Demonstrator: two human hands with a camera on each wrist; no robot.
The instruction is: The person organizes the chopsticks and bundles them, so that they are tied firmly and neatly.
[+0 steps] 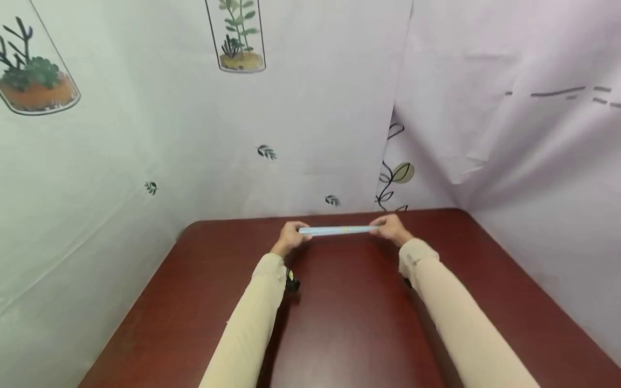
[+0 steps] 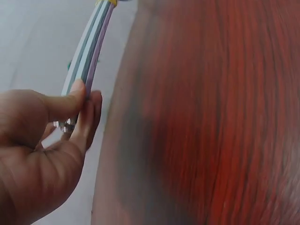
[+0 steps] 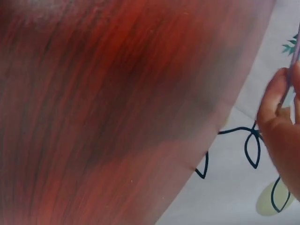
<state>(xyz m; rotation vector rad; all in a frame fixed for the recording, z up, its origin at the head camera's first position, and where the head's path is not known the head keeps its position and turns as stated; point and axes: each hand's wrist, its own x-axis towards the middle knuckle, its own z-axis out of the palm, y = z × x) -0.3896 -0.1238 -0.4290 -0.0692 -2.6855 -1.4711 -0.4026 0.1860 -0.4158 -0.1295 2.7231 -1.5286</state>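
Observation:
A bundle of slim pale blue, white and purple sticks [image 1: 335, 230] is stretched level between both hands near the table's far edge. A yellow band [image 1: 345, 229] wraps it around the middle. My left hand [image 1: 291, 236] pinches the left end between thumb and fingers; the left wrist view shows small shiny tips on the sticks [image 2: 86, 56] below the thumb. At the other end, my right hand [image 1: 392, 229] grips the bundle with thumb and fingers, cut off by the frame edge in the right wrist view. Whether the sticks are pencils or something similar is unclear.
A dark red wooden table [image 1: 339, 318] lies beneath both arms. White cloth [image 1: 301, 118] printed with plants hangs behind it and along both sides, close to the table's edges. A small black device [image 1: 292, 281] is at the left wrist.

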